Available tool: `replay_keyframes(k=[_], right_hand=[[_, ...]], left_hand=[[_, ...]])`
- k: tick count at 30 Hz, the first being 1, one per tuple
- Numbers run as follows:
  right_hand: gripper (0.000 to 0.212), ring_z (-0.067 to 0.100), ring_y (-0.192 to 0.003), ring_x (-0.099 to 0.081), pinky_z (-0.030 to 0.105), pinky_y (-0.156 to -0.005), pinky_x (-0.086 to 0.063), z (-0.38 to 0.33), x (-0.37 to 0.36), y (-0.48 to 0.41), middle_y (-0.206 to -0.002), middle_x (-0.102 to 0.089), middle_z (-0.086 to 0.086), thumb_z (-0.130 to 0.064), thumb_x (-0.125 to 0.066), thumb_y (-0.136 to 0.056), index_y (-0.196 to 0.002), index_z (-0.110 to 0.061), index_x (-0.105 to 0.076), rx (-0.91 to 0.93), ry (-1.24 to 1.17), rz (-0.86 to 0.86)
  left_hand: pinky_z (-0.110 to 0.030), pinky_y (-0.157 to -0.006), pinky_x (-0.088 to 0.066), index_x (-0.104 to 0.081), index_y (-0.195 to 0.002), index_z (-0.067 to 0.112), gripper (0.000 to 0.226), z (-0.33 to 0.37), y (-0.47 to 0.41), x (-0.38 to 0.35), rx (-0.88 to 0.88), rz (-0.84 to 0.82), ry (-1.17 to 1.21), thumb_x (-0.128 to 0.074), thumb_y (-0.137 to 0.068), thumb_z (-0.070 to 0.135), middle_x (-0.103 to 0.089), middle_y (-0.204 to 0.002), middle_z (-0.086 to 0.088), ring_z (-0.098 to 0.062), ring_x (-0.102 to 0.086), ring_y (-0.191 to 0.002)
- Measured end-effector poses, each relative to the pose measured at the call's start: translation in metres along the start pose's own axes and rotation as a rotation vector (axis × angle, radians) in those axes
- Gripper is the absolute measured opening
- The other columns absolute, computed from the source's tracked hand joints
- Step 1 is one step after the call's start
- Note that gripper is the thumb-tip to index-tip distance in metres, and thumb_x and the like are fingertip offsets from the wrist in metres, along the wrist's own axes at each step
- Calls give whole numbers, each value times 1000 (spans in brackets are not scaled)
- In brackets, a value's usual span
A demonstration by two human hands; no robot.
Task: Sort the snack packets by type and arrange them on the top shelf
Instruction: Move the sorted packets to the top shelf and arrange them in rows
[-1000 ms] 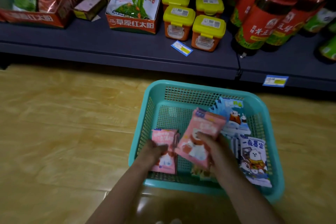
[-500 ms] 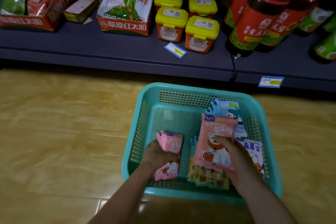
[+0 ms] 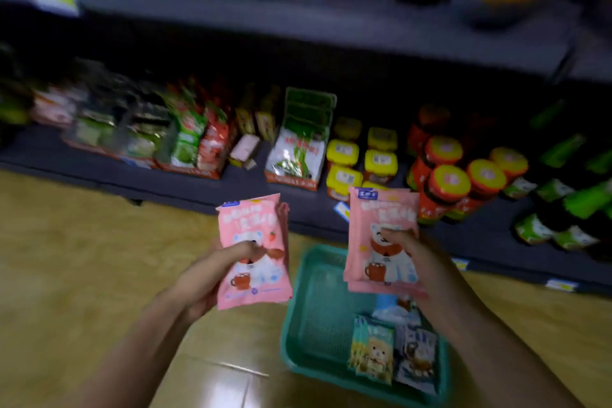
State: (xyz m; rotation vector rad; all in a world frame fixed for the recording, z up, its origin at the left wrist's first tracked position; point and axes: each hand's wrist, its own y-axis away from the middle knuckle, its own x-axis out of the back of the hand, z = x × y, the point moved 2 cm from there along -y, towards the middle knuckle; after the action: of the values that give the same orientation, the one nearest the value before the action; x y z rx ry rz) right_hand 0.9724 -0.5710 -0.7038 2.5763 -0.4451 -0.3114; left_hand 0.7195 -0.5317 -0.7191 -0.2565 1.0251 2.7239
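I hold pink snack packets in both hands, raised above the teal basket (image 3: 308, 318). My left hand (image 3: 212, 278) has its grip closed on a pink packet (image 3: 253, 252) up and to the left of the basket, thumb pressed across the bear picture on its front; the edge of at least one more pink packet shows behind it. My right hand (image 3: 420, 258) has its grip closed on another pink packet (image 3: 381, 238) straight above the basket's far side, thumb on its front, and a second pink edge shows just under it, so I seem to have a small stack there too. Both bundles are upright, faces toward me, well apart from each other.

The basket sits on the yellowish floor (image 3: 82, 258). In its near right corner lie a few green-and-yellow packets (image 3: 374, 354) on their backs, with blue-and-white packets (image 3: 417, 354) just beside them to the right and another pale blue one behind.

Beyond the basket runs the dark low shelf (image 3: 185, 185), carrying bagged goods in cartons to the left, yellow-lidded tubs (image 3: 344, 175) straight behind, and red jars (image 3: 447, 185) with yellow lids to the right. A higher shelf (image 3: 298, 20) is above, heavily blurred.
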Motion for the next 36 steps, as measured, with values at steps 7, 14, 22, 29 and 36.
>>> replay_keyframes(k=[7,14,22,29,36], right_hand=[[17,15,-71,-71,31,-63,-58,-219,-87,157,-80,-75,-3,-14,-59,-86,-101,-15,-65,36,-25,-145],[14,16,-57,-70,27,-47,-56,-367,-178,269,-68,-74,1,-8,-57,-86,-95,-13,-66,60,-112,-261],[22,21,-74,-72,32,-69,-57,-449,-296,311,-92,-75,6,-18,-60,-86,-107,-13,-65,187,-5,-360],[12,14,-59,-71,21,-54,-57,-508,-411,301,-71,-75,2,-14,-55,-89,-93,-9,-66,281,-74,-401],[13,16,-62,-71,29,-70,-58,-583,-491,264,-75,-75,5,-17,-58,-88,-87,-9,-68,350,-44,-390]], left_hand=[[-30,-52,-56,-54,-119,1,72,213,215,-11,-79,146,-11,-72,-51,17,-75,-86,-15,-24,-72,-65],[-29,-56,-58,-60,-111,7,45,358,365,5,-265,195,76,-72,-68,14,-75,-86,-10,-19,-72,-65],[-22,-49,-55,-63,-98,7,22,479,422,72,-377,169,-37,-66,-79,17,-75,-73,-5,-15,-70,-56],[-21,-48,-55,-65,-90,6,17,592,422,138,-443,80,-197,-58,-87,21,-74,-68,-7,-14,-68,-52],[-21,-46,-53,-67,-87,5,21,697,385,178,-487,28,-210,-61,-85,25,-73,-69,-7,-15,-68,-52]])
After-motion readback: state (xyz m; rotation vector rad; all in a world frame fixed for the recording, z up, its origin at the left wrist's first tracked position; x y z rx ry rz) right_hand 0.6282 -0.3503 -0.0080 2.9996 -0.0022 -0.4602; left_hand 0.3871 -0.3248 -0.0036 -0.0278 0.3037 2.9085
